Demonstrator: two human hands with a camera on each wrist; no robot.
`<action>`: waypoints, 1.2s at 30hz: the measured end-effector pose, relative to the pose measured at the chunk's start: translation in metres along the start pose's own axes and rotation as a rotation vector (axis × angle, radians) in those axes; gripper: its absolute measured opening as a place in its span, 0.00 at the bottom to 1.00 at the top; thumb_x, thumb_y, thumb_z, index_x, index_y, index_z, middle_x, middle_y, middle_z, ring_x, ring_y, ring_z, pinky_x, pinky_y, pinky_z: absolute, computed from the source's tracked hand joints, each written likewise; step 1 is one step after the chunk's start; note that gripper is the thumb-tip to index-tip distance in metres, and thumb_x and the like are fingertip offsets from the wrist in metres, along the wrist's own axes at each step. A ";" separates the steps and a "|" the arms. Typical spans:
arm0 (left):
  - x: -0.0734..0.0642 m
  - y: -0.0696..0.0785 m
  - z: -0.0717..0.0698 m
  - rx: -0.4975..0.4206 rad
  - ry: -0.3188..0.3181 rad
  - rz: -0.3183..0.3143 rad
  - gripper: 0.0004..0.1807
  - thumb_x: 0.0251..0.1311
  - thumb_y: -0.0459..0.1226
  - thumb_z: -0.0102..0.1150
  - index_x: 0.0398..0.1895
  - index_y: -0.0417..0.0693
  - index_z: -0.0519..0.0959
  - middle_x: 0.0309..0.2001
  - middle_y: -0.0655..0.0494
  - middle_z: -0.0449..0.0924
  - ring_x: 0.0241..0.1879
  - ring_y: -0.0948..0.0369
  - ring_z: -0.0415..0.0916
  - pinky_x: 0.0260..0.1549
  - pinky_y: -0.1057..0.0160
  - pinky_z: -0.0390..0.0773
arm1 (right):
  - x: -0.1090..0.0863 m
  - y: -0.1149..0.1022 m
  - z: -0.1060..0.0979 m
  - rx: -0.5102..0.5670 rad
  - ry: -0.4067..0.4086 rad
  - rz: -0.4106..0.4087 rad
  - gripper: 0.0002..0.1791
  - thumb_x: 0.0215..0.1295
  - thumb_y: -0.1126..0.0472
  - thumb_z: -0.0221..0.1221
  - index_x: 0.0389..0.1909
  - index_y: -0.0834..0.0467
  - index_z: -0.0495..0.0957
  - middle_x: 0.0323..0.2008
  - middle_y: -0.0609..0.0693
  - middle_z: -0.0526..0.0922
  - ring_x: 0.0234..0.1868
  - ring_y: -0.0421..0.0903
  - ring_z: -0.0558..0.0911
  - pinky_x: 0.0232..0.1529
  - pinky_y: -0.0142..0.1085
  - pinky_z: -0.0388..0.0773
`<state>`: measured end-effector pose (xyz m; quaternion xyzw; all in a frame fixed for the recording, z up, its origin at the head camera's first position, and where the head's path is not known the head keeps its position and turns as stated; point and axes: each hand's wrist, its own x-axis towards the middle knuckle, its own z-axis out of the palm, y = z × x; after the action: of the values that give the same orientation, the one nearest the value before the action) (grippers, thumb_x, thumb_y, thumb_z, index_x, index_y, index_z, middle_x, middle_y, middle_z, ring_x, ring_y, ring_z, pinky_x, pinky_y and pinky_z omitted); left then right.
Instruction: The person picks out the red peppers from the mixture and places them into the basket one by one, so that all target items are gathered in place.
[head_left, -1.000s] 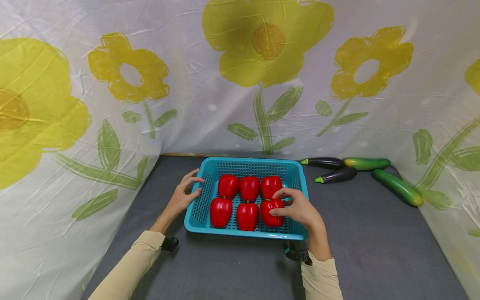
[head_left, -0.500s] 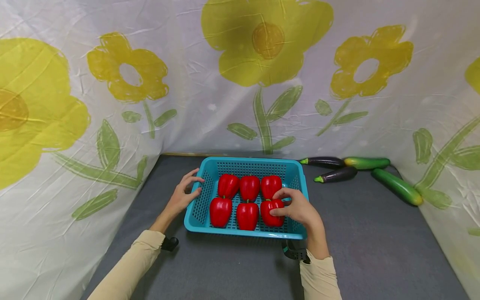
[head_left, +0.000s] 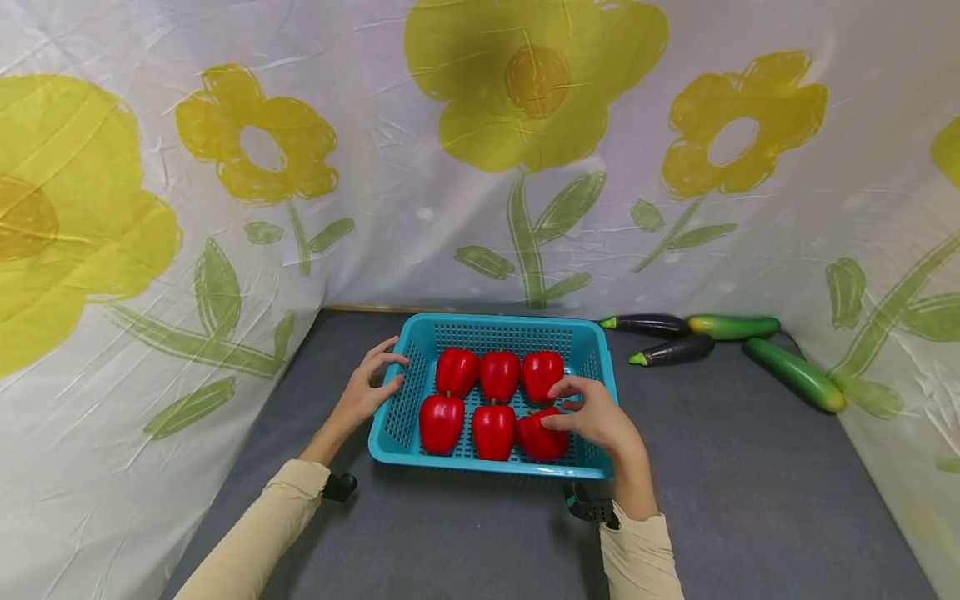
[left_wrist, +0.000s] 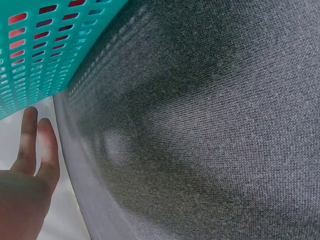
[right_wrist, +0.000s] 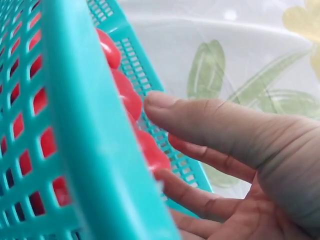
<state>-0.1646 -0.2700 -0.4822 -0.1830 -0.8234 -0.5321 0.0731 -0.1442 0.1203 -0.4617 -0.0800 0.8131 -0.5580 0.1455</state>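
Note:
A blue plastic basket point(head_left: 491, 468) holds several red bell peppers in two rows. My left hand point(head_left: 367, 390) is at the basket's left rim, fingers spread; in the left wrist view its straight fingers point(left_wrist: 48, 145) are close to the perforated wall. Over the front right corner, my right hand point(head_left: 596, 414) hovers beside a tilted bell pepper point(head_left: 542, 437), thumb and index finger apart. The right wrist view shows the thumb point(right_wrist: 200, 117) and fingers parted, with nothing gripped between them. Behind that pepper lies another bell pepper point(head_left: 542, 371), near the index fingertip.
Two eggplants point(head_left: 678, 350) and two green zucchini-like vegetables point(head_left: 795, 375) lie at the back right of the grey table point(head_left: 750, 500). A flower-printed curtain point(head_left: 405, 242) closes off the back and sides.
The front right bell pepper has tipped over to one side, out of my right hand's grasp. That hand's fingers have parted slightly. The left hand stays where it was.

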 end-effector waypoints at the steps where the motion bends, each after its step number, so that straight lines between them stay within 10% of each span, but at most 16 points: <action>1: 0.000 0.000 0.000 -0.002 -0.001 0.000 0.13 0.66 0.22 0.57 0.53 0.27 0.77 0.73 0.26 0.54 0.69 0.31 0.54 0.54 0.29 0.66 | 0.000 0.000 -0.001 0.005 0.000 0.000 0.22 0.57 0.69 0.73 0.51 0.67 0.77 0.54 0.63 0.77 0.56 0.68 0.76 0.45 0.49 0.83; 24: 0.000 0.000 -0.004 0.001 -0.021 0.001 0.14 0.67 0.23 0.57 0.54 0.25 0.77 0.73 0.27 0.54 0.69 0.31 0.54 0.56 0.29 0.65 | -0.012 -0.002 -0.029 0.108 -0.109 -0.189 0.38 0.62 0.66 0.71 0.72 0.60 0.65 0.69 0.65 0.66 0.67 0.69 0.68 0.57 0.52 0.76; 29: -0.001 -0.020 -0.006 0.032 -0.014 0.024 0.15 0.67 0.23 0.58 0.56 0.27 0.77 0.73 0.28 0.55 0.68 0.33 0.58 0.55 0.30 0.67 | -0.017 -0.003 -0.039 0.142 -0.112 -0.205 0.40 0.62 0.63 0.72 0.73 0.56 0.65 0.70 0.61 0.66 0.66 0.66 0.70 0.56 0.50 0.77; 36: -0.009 -0.029 -0.022 -0.068 -0.002 -0.057 0.26 0.72 0.29 0.57 0.71 0.37 0.69 0.77 0.43 0.56 0.60 0.42 0.75 0.52 0.56 0.79 | -0.026 0.001 -0.057 0.145 -0.102 -0.253 0.41 0.62 0.64 0.72 0.74 0.55 0.63 0.69 0.60 0.68 0.66 0.65 0.71 0.61 0.59 0.70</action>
<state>-0.1688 -0.3024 -0.5004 -0.1623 -0.8098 -0.5616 0.0507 -0.1381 0.1786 -0.4398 -0.1992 0.7455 -0.6245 0.1204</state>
